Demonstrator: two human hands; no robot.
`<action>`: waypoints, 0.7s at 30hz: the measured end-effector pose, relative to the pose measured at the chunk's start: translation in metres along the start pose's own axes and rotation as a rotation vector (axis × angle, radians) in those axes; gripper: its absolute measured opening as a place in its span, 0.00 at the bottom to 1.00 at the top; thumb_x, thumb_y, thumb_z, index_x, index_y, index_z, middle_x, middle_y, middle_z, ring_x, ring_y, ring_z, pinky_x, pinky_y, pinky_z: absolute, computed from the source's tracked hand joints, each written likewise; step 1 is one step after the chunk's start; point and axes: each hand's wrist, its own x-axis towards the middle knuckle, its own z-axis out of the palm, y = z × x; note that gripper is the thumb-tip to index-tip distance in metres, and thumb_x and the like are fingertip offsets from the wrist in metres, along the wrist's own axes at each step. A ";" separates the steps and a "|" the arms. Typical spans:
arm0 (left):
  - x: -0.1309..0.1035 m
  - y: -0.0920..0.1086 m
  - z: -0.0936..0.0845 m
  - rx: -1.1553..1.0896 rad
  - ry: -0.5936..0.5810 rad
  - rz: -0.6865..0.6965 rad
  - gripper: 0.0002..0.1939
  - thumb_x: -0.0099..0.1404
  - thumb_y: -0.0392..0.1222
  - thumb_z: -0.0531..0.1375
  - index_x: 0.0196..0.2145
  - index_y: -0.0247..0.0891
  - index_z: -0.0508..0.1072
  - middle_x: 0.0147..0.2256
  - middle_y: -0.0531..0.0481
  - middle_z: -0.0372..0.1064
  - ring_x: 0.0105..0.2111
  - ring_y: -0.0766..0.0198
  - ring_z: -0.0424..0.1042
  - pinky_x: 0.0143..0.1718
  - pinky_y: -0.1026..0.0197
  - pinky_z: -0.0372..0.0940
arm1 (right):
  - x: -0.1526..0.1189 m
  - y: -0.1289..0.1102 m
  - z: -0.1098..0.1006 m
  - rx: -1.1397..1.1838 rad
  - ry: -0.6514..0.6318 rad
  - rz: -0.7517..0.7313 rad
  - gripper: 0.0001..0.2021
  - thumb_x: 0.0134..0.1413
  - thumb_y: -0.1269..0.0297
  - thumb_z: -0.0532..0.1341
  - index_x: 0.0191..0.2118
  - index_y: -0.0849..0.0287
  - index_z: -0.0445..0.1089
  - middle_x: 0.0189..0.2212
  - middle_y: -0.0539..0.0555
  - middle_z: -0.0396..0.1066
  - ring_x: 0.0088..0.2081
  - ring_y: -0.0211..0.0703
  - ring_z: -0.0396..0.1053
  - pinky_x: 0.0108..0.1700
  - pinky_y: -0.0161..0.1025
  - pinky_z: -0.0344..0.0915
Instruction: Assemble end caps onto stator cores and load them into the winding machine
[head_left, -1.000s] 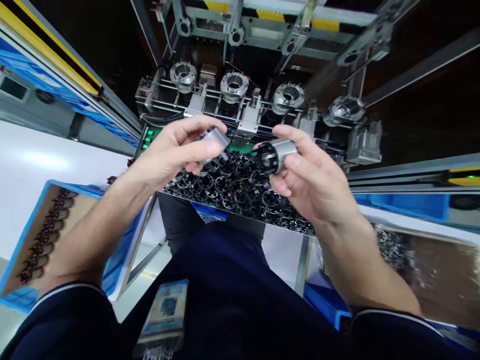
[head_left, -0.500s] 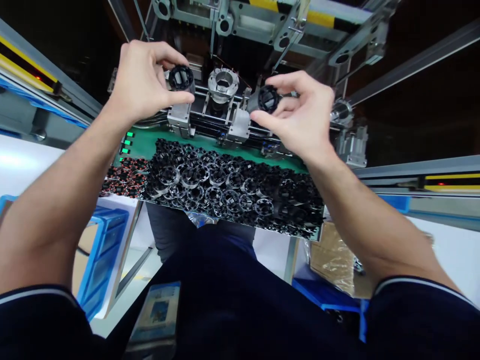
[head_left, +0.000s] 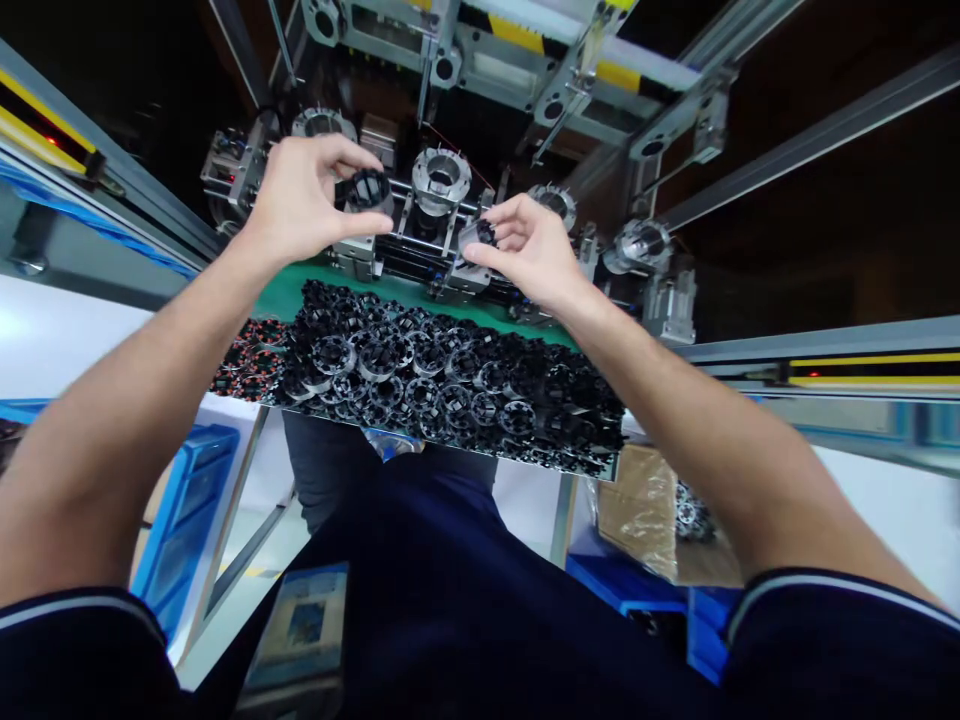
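Observation:
My left hand (head_left: 296, 205) pinches a motor stator (head_left: 369, 192), a short metal ring with black plastic teeth, between thumb and fingers. It is held just left of the middle round metal fixture (head_left: 441, 180). To the right of that fixture, my right hand (head_left: 541, 258) grips a second stator (head_left: 478, 236) of the same kind, tilted on its side over a metal block. Its fingertips partly cover this piece. Below both hands, a dense pile of similar stators (head_left: 420, 365) covers the front of the green bench (head_left: 300, 285).
More round fixtures stand behind, one at the left (head_left: 324, 123) and one at the right (head_left: 639, 245). A metal frame (head_left: 502, 70) with rods hangs above. Small red-and-black parts (head_left: 255, 355) lie left of the pile. Yellow-black light bars (head_left: 877, 370) flank the station.
My right hand has moved left and down with its stator, closer to the middle fixture. My left hand has come slightly down with its stator. The view has shifted a little.

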 end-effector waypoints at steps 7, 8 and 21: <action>-0.165 0.063 0.000 -0.595 0.266 0.099 0.38 0.56 0.63 0.90 0.56 0.39 0.92 0.41 0.49 0.86 0.28 0.68 0.76 0.22 0.69 0.66 | 0.000 -0.035 -0.011 0.240 -0.067 0.002 0.33 0.55 0.28 0.79 0.56 0.41 0.78 0.46 0.51 0.80 0.49 0.55 0.80 0.50 0.57 0.84; -0.200 0.063 0.002 -0.646 0.299 0.016 0.37 0.55 0.63 0.89 0.55 0.40 0.92 0.42 0.47 0.86 0.32 0.63 0.81 0.23 0.69 0.69 | 0.010 -0.036 -0.015 0.217 -0.057 -0.021 0.31 0.54 0.28 0.80 0.53 0.42 0.78 0.46 0.51 0.80 0.47 0.54 0.79 0.49 0.57 0.83; -0.442 0.053 0.099 -0.853 0.759 -1.243 0.43 0.34 0.67 0.93 0.38 0.39 0.83 0.29 0.58 0.72 0.26 0.72 0.67 0.32 0.69 0.73 | 0.129 -0.037 0.025 -0.662 0.010 -0.177 0.36 0.63 0.26 0.75 0.62 0.49 0.80 0.64 0.58 0.85 0.63 0.60 0.75 0.74 0.67 0.75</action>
